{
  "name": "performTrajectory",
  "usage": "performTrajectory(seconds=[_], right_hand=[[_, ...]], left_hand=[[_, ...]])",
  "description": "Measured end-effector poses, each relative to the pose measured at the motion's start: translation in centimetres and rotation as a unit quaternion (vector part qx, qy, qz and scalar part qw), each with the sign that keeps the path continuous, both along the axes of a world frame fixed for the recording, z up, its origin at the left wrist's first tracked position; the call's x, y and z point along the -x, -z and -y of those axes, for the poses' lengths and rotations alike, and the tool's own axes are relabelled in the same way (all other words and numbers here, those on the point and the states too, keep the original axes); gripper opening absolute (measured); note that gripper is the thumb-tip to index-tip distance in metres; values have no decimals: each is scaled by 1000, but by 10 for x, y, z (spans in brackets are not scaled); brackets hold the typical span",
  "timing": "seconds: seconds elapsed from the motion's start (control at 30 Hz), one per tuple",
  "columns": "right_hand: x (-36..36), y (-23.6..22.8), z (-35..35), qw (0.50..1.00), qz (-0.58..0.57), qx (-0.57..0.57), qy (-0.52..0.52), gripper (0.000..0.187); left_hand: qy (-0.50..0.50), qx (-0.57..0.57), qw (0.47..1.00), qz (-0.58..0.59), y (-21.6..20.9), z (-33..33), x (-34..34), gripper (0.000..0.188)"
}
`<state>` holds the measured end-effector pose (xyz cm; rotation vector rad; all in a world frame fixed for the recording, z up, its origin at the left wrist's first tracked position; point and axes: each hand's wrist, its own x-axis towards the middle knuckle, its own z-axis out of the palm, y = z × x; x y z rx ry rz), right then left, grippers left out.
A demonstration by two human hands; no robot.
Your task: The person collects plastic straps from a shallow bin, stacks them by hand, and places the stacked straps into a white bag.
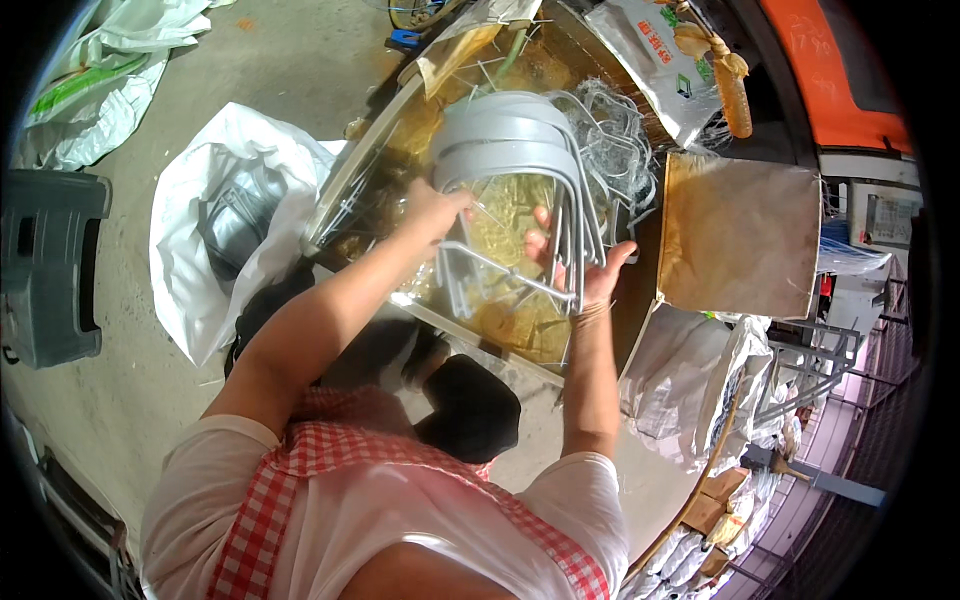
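Observation:
A nested stack of grey plastic U-shaped bands (510, 135) is held above a wide bin (350, 160). My left hand (437, 210) is closed at the left side of the stack, its fingertips partly hidden against the bands. On the right, my right hand (595, 270) cradles the hanging ends of the bands, fingers behind them and thumb sticking outward. Thin grey rods (500, 262) cross below the stack between my hands. Yellowish clear film (500, 320) lies in the bin under them, and tangled grey plastic strips (615, 140) are heaped at its right.
Left of the bin stands an open white sack (180, 240) with grey pieces inside. A dark grey plastic stool (50, 265) is farther left. A brown square board (740, 235) adjoins the bin's right side, with full plastic bags (680, 375) below it. An orange machine panel (830, 80) rises beyond.

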<state>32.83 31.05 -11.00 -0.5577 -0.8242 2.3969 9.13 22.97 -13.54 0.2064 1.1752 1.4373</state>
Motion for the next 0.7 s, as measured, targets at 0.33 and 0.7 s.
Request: performTrajectory(seconds=[0.33,0.7], right_hand=[[36,-20,46,996,-1,-80,36,124],[24,4,42,963,261,-62,-7,57]], left_hand=[[-98,45,985,136,5,0,8,33],[-173,-54,971,-156,1,-8,41,45]])
